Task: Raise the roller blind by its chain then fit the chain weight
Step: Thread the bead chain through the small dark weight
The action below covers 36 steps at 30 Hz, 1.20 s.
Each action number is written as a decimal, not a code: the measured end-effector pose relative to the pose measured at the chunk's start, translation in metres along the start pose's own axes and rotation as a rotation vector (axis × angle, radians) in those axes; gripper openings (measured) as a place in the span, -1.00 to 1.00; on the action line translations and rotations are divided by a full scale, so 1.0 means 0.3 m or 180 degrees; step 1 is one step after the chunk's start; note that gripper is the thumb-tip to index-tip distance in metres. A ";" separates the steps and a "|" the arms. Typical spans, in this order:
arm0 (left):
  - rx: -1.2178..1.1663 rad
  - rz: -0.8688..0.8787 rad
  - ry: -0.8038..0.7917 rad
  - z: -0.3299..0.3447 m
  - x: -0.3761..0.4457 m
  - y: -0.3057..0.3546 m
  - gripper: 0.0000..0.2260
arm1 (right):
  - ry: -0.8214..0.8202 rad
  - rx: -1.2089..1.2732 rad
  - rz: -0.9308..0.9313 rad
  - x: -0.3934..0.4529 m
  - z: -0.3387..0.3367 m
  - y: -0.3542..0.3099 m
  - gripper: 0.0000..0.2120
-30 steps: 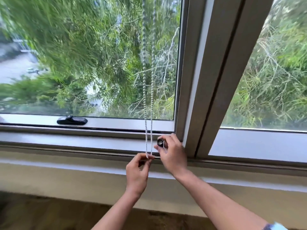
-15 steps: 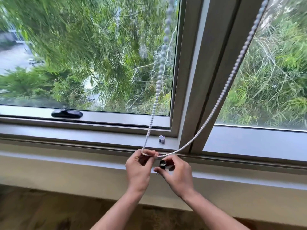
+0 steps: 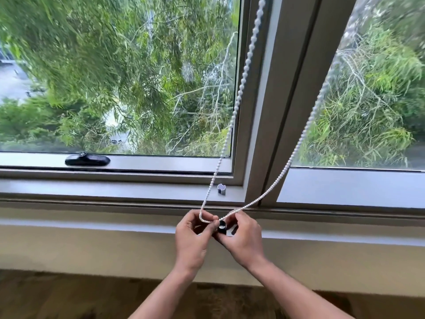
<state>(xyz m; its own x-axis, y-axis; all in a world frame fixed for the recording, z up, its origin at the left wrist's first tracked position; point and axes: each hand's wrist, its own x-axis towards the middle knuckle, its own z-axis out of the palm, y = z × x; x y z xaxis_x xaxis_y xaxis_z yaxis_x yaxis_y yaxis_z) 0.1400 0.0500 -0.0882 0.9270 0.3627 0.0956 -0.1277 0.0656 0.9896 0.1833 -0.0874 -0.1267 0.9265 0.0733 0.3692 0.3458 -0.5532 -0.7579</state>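
White bead chain [image 3: 239,93] loop meets black weight [image 3: 222,227] (small, cylindrical).

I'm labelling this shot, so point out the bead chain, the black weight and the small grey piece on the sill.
bead chain [image 3: 239,93]: head view, left strand.
black weight [image 3: 222,227]: head view, its open top.
small grey piece [image 3: 221,189]: head view, its side.

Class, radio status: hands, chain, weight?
Left hand pinches chain loop. Right hand holds black weight at loop, not yet fitted. Small grey piece on sill, clear.
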 end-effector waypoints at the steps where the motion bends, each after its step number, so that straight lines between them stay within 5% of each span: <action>1: -0.0049 -0.0028 -0.0003 -0.004 -0.001 -0.002 -0.82 | 0.0001 -0.0022 0.0018 -0.002 0.004 0.000 -0.61; 15: -0.0416 -0.0264 -0.0349 -0.052 -0.012 -0.034 -0.82 | -0.0020 -0.0040 -0.0057 -0.026 0.003 -0.034 -0.63; 36: -0.1020 -0.0546 -0.0615 -0.065 0.039 -0.020 -0.43 | -0.0059 0.0476 0.0103 -0.009 0.028 -0.064 -0.66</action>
<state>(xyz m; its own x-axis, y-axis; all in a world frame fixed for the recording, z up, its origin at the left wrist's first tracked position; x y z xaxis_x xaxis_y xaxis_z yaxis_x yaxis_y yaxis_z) 0.1446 0.0719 -0.0951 0.9897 0.1422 -0.0193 -0.0407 0.4070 0.9125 0.1754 -0.0699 -0.1176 0.9395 0.0735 0.3345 0.3329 -0.4257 -0.8414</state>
